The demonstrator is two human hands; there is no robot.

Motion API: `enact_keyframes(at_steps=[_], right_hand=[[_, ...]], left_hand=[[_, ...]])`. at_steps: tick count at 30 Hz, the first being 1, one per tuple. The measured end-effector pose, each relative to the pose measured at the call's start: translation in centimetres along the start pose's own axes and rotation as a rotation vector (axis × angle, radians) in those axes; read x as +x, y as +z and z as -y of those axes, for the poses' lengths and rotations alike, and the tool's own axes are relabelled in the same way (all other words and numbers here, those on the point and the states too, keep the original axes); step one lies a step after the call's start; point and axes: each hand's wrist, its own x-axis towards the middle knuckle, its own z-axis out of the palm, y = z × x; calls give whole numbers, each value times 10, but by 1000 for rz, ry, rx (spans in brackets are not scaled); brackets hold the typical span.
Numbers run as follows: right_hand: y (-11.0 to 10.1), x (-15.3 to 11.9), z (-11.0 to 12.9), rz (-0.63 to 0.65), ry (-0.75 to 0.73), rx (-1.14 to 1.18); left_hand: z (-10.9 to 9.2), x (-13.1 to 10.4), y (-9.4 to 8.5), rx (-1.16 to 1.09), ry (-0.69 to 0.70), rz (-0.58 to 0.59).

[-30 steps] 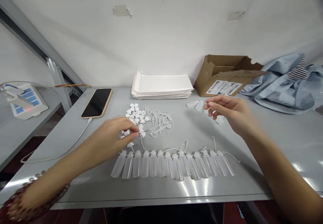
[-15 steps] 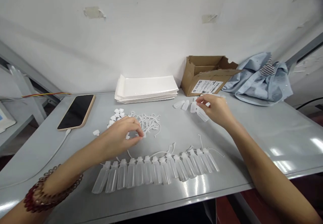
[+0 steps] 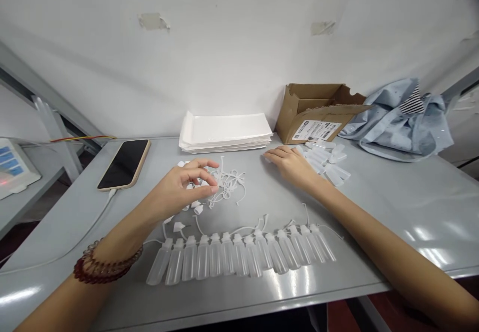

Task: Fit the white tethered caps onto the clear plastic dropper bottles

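Observation:
My left hand (image 3: pixel 189 184) hovers with thumb and fingers apart, nothing between them. Below and behind it lie small white caps (image 3: pixel 198 209) and a tangle of white cords (image 3: pixel 228 184). My right hand (image 3: pixel 290 166) rests palm down on the table with its fingers stretched out, and anything under the palm is hidden. Just right of it is a loose pile of small translucent plastic pieces (image 3: pixel 335 173). Along the front, a row of translucent squeeze bottles (image 3: pixel 215 259) lies side by side, necks away from me, with thin cords at their necks. A white cap with a thin dark tip (image 3: pixel 179 226) lies above the row's left end.
A charging phone (image 3: pixel 124 164) lies at left, its white cable (image 3: pixel 88 232) running forward. Against the wall are a stack of white envelopes (image 3: pixel 228 131), an open cardboard box (image 3: pixel 318 122) and light blue cloth (image 3: pixel 407 122). A white device (image 3: pixel 17 167) stands far left.
The view has shifted slightly. My right hand has gone from pinching at the translucent pieces to lying flat, further left relative to the box. My left hand's fingers have spread, uncovering caps near the row.

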Motion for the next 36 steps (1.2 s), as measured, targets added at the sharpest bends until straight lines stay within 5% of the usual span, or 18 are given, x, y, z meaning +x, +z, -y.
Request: enact_keyframes(at_steps=[9, 16, 21, 30, 36], right_hand=[[-6, -4, 9, -19, -97, -13], [-12, -8, 12, -273, 37, 114], [-26, -18, 39, -436, 173, 462], [-46, -29, 73, -422, 76, 848], [-50, -34, 81, -201, 162, 1169]], left_hand=[[2, -2, 5, -319, 6, -110], [4, -3, 9, -447, 19, -120], [8, -2, 16, -368, 25, -148], [15, -1, 42, 385, 638, -523], [13, 0, 46, 458, 783, -628]])
